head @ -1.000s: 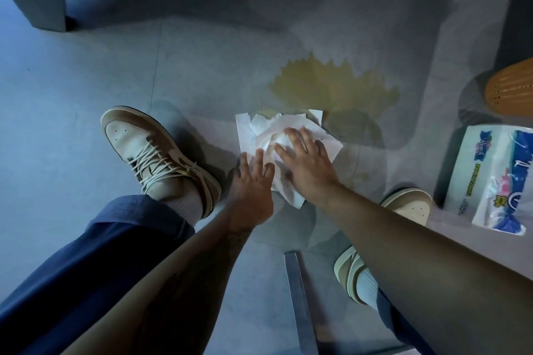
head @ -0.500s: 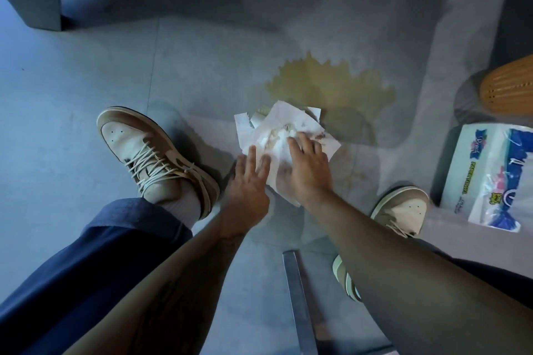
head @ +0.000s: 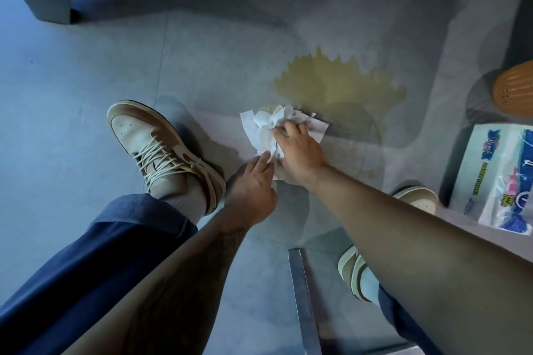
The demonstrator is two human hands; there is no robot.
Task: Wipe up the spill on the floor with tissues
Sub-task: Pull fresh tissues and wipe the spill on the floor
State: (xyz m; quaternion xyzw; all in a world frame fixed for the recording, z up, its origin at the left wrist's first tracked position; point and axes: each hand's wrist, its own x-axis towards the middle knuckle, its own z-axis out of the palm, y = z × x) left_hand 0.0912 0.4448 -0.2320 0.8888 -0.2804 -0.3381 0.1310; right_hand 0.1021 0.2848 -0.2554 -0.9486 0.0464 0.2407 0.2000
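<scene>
Both hands on tissues (head: 268, 127) | bunched, no clear axis | beside spill (head: 340, 86)

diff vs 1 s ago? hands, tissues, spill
The right hand went from flat on the tissues to gathering them into a bunch under its fingers. The left hand edged onto their near corner. The yellow spill looks the same, mostly unwiped; the tissue pack and both shoes stayed put.

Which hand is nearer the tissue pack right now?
Right. The right hand sits on the tissues, on the side toward the tissue pack; the left hand lies farther away.
</scene>
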